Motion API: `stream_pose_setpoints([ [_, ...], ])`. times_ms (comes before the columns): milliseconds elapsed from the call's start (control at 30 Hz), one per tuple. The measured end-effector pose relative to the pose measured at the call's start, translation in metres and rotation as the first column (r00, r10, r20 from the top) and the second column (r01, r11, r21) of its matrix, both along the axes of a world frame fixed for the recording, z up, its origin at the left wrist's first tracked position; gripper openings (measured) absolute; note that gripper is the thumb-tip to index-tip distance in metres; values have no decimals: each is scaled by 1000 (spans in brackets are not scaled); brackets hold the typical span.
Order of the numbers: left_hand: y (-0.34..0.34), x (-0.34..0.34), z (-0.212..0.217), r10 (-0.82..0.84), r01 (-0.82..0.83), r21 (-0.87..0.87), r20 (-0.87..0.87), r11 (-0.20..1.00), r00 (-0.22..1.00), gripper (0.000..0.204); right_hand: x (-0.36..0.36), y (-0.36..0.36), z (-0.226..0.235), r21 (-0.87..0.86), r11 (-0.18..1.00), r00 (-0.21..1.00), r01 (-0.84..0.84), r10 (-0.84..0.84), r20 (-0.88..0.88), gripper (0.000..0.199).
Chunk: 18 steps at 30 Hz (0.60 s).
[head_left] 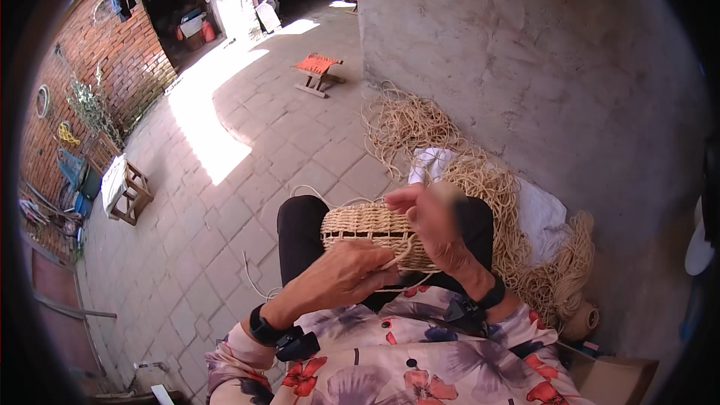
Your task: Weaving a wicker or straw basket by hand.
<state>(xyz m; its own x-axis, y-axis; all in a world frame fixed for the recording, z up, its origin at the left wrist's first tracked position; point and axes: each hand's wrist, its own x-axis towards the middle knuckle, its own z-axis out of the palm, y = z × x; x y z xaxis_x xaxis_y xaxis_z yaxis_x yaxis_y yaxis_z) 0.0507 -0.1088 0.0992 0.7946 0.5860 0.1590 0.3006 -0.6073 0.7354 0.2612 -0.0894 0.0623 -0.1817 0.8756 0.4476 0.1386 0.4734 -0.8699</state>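
A small woven basket (pixel 356 219) of pale straw-coloured cord rests on my lap between my knees, with a dark slot across its side. My left hand (pixel 349 268) is closed at the basket's near side, its fingertips pinching a length of cord (pixel 407 249) that loops up beside the weave. Above the basket's right part, my right hand (pixel 442 236) is raised with fingers stretched to the left and apart. Part of that hand is blurred. Loose cord ends trail past my left knee onto the paving.
Tangled piles of cord (pixel 412 124) lie along the grey wall (pixel 510 37) at my right, partly over white sacking (pixel 541 217). An orange-topped folding stool (pixel 318 66) stands ahead on the paving. At the left are a wooden stool (pixel 131 191) with a cloth and a brick wall (pixel 112 52).
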Motion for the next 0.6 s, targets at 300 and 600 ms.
stream_pose_setpoints([
  [300,16,3,11,326,-306,-115,405,945,854,8,-11,-18,11,-59,994,994,-88,84,-69,20],
  [600,26,23,-67,370,-353,-113,335,929,867,9,22,-25,-21,287,955,904,71,-183,386,20],
])
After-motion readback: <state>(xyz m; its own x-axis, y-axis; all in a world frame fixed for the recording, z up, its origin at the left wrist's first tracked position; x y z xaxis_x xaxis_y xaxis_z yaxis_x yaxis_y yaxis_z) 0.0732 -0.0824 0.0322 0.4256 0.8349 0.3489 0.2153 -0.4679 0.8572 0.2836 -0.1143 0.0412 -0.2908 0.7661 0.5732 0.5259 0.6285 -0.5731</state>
